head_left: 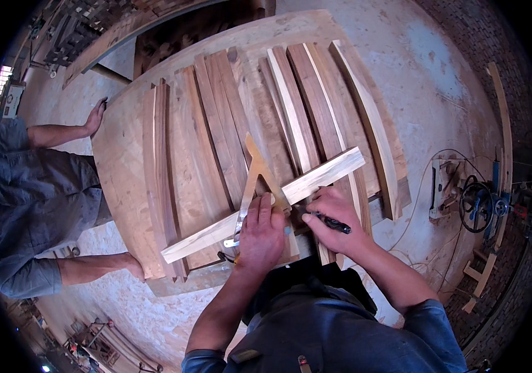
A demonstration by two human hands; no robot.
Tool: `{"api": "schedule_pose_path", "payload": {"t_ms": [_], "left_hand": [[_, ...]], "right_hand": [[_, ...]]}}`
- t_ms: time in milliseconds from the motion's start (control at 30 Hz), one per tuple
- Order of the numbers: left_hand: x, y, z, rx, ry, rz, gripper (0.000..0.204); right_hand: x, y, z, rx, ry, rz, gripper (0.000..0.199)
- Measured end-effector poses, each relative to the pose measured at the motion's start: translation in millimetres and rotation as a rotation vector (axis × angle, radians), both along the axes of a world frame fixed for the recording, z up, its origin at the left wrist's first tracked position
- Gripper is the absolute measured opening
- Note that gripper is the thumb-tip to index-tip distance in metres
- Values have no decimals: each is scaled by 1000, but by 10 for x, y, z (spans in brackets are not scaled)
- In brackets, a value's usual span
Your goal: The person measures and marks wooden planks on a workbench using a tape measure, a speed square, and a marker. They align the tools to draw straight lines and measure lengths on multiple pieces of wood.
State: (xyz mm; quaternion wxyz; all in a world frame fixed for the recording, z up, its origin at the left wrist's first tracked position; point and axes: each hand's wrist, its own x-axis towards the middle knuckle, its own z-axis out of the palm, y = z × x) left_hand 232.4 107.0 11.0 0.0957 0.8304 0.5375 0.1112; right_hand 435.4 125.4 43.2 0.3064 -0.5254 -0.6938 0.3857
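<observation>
My right grip, at the centre right of the frame, is closed around a slim black pen-like tool; its working tip is hidden. My left grip, just beside it, has its fingers bent over the lower part of an A-shaped tan set square; the thumb is covered, so I cannot tell whether it pinches or merely presses. The square lies against a long, pale, straight wooden batten, which runs aslant from lower left to centre right, across a row of long brown-and-cream wooden strips. All rest on a broad, light-brown wooden bench.

Progress, as I judge it: the strips are laid out side by side, and batten and square are in place over them. No drawn line can be made out, so how much marking is left cannot be told.

At the left of the frame, a co-worker in grey-blue clothing rests both hands at the bench's edge; at the far right stands a machine with a dark handwheel.
</observation>
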Motion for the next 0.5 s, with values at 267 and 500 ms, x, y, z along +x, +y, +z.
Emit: {"api": "schedule_pose_path", "payload": {"t_ms": [267,500], "left_hand": [[161,64,55,-21,-41,-13,22],[243,93,27,3,-28,-38,25]], "right_hand": [[142,138,66,14,93,-137,17],[165,148,42,25,81,-95,17]]}}
